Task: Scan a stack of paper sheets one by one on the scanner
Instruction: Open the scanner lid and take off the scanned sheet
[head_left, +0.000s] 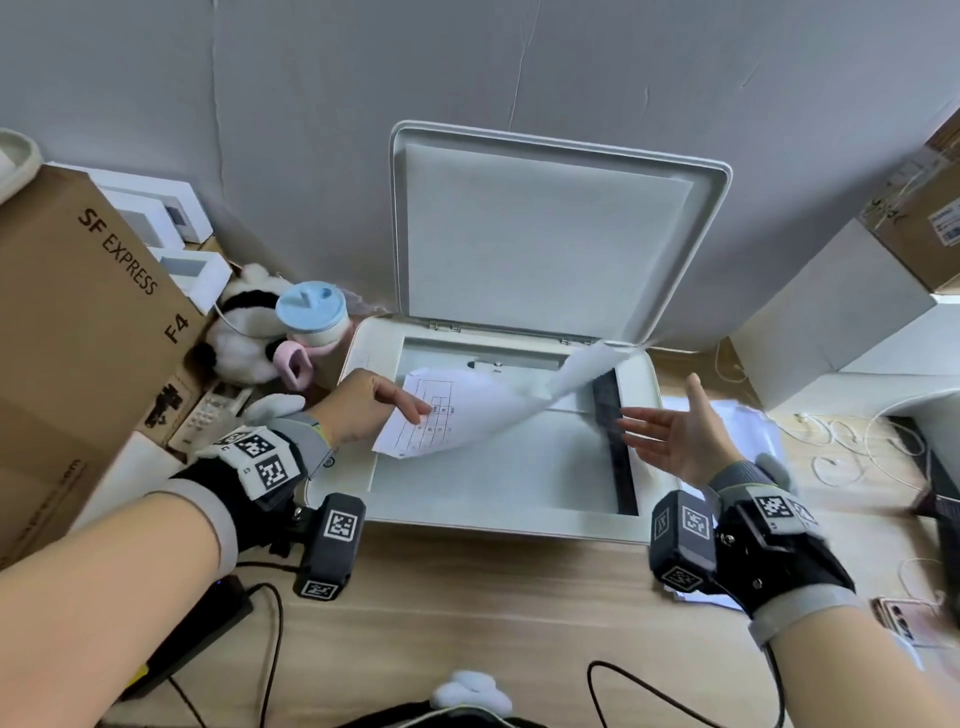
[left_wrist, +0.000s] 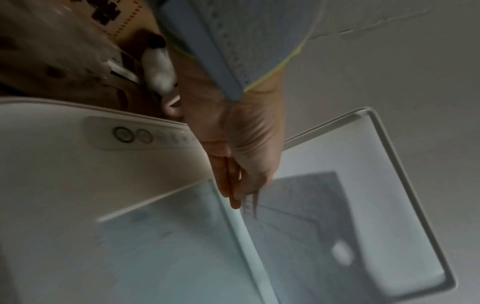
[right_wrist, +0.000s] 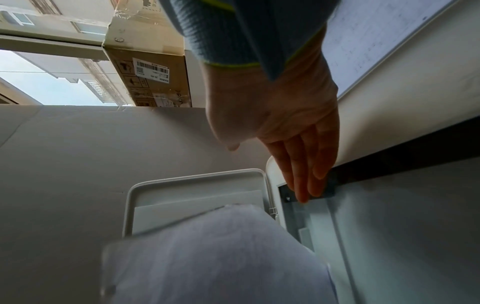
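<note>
The left hand is pinching the near-left edge of a printed sheet, thumb on top, and the paper is arching up over the glass of the scanner, its far corner curling toward the hinge of the raised lid. The right hand is hovering palm-up over the dark strip at the scanner's right side – fingers spread and straight, holding nothing.

The head view alone is showing the stack of paper lying on the worktop just right of the scanner, partly hidden behind the right hand, plus a blue-lidded cup and a cardboard box to the left. Only the left wrist view is showing the scanner's button panel, and there the sheet is reading as a grey shadowed shape – the fingers are lying close together against its edge, and the print is too blurred to read. In the right wrist view the sheet is filling the lower frame as a pale blur.
</note>
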